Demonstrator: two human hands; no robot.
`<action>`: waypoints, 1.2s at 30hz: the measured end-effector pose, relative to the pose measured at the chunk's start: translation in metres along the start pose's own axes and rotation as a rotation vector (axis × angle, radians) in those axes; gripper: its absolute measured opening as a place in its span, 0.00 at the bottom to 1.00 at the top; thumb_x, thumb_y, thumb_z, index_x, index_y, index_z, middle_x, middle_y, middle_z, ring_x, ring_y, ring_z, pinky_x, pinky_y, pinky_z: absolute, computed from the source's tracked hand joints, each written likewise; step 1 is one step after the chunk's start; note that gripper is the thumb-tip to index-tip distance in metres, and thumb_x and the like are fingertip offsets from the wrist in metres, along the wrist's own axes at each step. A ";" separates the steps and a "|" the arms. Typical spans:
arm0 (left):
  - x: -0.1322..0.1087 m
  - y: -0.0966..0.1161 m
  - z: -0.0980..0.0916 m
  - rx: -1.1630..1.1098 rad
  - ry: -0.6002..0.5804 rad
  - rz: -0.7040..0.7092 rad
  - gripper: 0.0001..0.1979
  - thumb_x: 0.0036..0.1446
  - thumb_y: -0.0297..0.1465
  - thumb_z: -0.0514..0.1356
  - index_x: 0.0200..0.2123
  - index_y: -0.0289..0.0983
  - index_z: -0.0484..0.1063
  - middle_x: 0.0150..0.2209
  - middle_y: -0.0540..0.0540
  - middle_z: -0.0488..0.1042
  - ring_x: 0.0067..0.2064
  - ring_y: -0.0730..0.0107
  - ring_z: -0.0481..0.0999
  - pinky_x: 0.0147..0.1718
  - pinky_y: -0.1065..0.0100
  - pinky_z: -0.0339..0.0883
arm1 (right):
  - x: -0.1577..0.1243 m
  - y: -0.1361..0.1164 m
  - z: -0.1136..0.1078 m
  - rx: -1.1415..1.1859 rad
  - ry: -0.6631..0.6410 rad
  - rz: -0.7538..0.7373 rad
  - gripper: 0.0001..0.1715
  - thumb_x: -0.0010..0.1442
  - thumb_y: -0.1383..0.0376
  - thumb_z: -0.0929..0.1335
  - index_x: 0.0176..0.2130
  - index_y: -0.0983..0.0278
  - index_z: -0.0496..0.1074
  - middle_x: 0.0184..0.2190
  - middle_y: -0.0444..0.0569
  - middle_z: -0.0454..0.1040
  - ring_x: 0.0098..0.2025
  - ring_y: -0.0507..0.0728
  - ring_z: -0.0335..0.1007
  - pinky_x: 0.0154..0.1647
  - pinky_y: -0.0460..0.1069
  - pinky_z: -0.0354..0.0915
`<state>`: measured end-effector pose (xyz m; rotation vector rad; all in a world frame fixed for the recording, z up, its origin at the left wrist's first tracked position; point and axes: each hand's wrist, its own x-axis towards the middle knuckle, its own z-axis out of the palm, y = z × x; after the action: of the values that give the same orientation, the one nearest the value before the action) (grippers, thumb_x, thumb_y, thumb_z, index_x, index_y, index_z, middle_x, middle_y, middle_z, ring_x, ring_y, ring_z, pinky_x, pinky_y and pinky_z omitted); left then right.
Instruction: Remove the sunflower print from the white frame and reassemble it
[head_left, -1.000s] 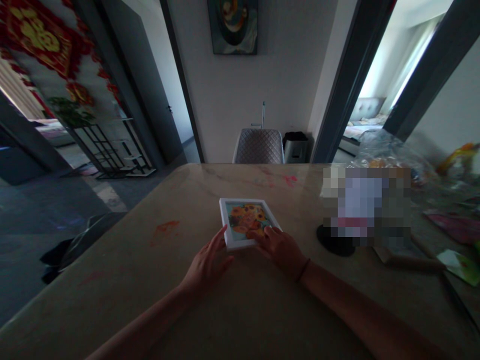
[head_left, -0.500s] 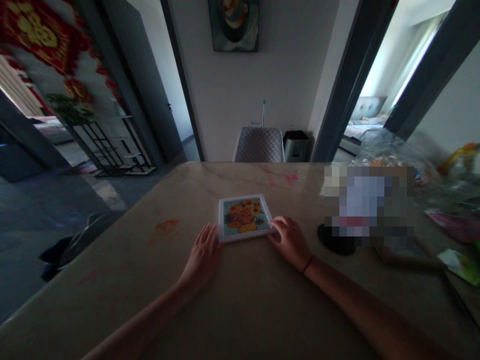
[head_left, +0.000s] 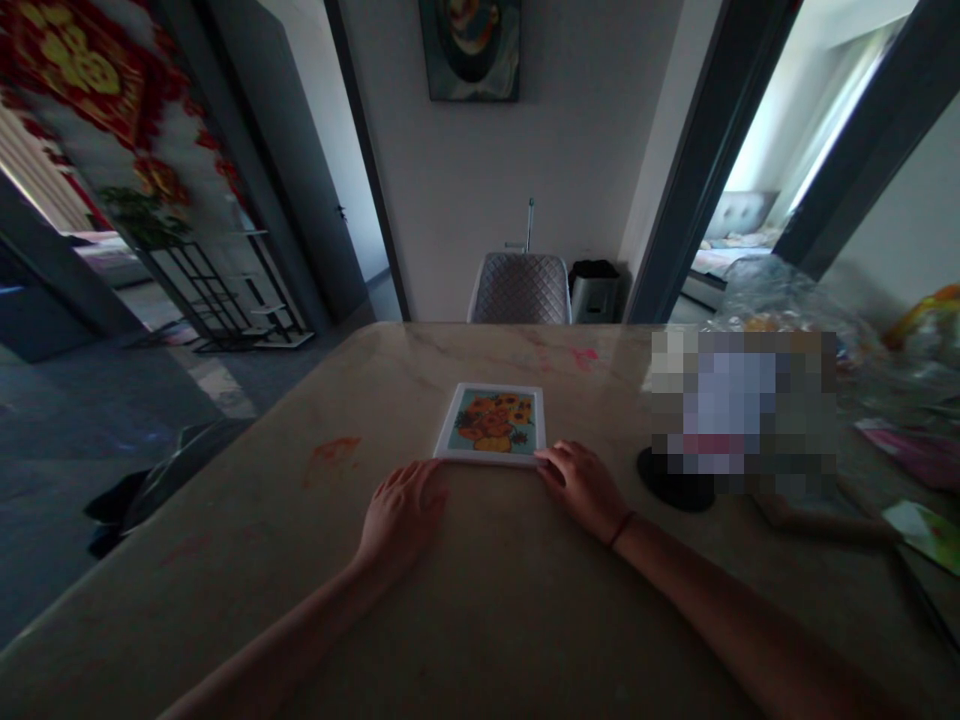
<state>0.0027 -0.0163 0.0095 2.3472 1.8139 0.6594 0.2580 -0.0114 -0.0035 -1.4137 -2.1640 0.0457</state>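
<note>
A small white picture frame with orange sunflowers on a blue-green ground lies flat, picture side up, on the marble-patterned table. My left hand rests palm down by its near left corner, fingers stretched out and holding nothing. Whether the fingertips touch that corner I cannot tell. At the near right corner, the fingers and thumb of my right hand are curled together on the edge of the frame. A thin dark band circles my right wrist.
To the right stand a round black base under a blurred-out patch, clear plastic wrapping and a green-and-white packet. Orange and pink stains mark the tabletop. A grey quilted chair is beyond the far edge.
The picture frame has turned clockwise, so its near edge now lies almost straight across. My left hand has slid back and slightly left from its side; my right hand stays at the corner.
</note>
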 end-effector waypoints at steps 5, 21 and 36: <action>0.004 -0.004 0.000 -0.358 0.001 -0.077 0.16 0.54 0.42 0.50 0.37 0.38 0.70 0.40 0.46 0.74 0.43 0.63 0.72 0.43 0.62 0.63 | 0.000 0.004 0.001 0.099 0.027 0.014 0.19 0.57 0.61 0.62 0.48 0.65 0.65 0.41 0.54 0.70 0.46 0.59 0.63 0.48 0.56 0.60; 0.008 -0.010 -0.009 -0.973 -0.189 -0.402 0.35 0.44 0.62 0.34 0.06 0.39 0.48 0.08 0.55 0.45 0.12 0.79 0.43 0.13 0.72 0.36 | 0.010 0.008 -0.002 1.336 -0.452 0.567 0.43 0.50 0.35 0.45 0.05 0.62 0.47 0.05 0.38 0.42 0.09 0.44 0.37 0.12 0.45 0.35; 0.013 -0.027 0.016 -0.103 0.044 -0.099 0.32 0.52 0.46 0.51 0.56 0.33 0.55 0.58 0.36 0.59 0.60 0.55 0.55 0.56 0.53 0.49 | 0.016 0.010 0.010 1.085 0.219 0.778 0.23 0.49 0.53 0.65 0.41 0.64 0.69 0.42 0.54 0.70 0.34 0.56 0.70 0.21 0.47 0.67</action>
<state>-0.0129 0.0060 -0.0102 2.1790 1.8532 0.7770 0.2574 0.0094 -0.0091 -1.3327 -0.9500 1.0940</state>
